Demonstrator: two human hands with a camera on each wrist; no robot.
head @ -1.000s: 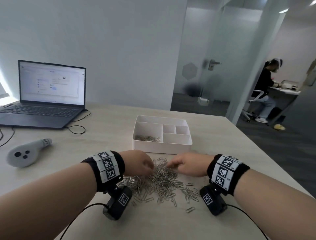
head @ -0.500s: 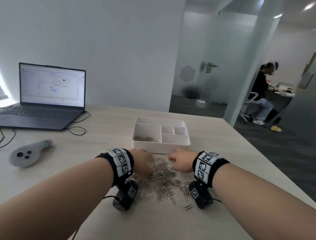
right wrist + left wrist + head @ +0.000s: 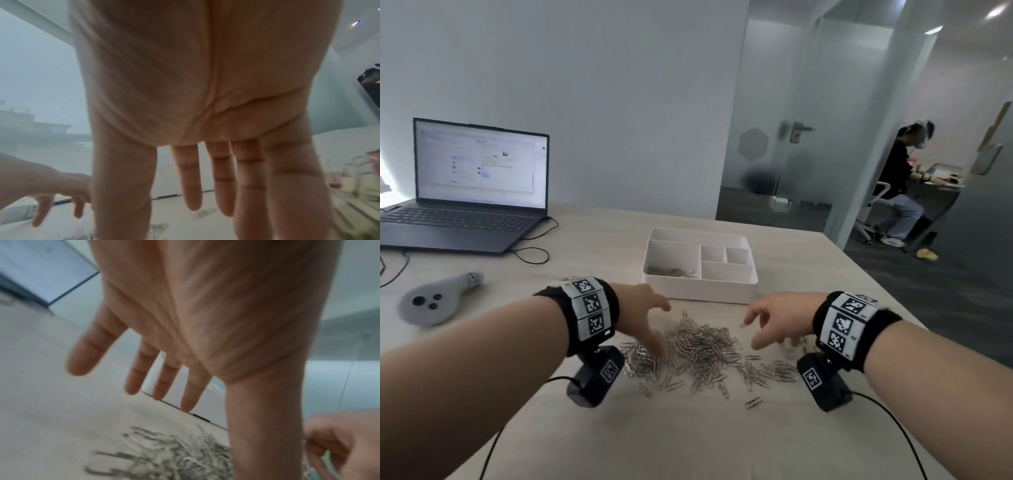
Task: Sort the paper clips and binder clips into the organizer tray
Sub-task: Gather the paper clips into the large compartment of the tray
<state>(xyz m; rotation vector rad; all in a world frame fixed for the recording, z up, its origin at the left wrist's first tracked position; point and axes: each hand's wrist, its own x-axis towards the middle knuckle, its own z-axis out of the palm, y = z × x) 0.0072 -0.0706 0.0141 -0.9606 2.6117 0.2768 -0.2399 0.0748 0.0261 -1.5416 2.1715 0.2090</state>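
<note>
Both the left hand (image 3: 643, 308) and right hand (image 3: 777, 320) hovered spread and empty over the paper clip pile (image 3: 698, 349) on the table (image 3: 688, 438), just before the organizer tray (image 3: 698, 291). Tangled clips could likely scatter when scooped.

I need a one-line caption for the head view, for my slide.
Both open hands, left hand and right hand, hover over a paper clip pile before a white organizer tray partly filled with clips.

Bare forearms; each black wristband (image 3: 582, 313) carries 3 white square-code tags, with a black cabled camera (image 3: 596, 378) slung beneath.
</note>
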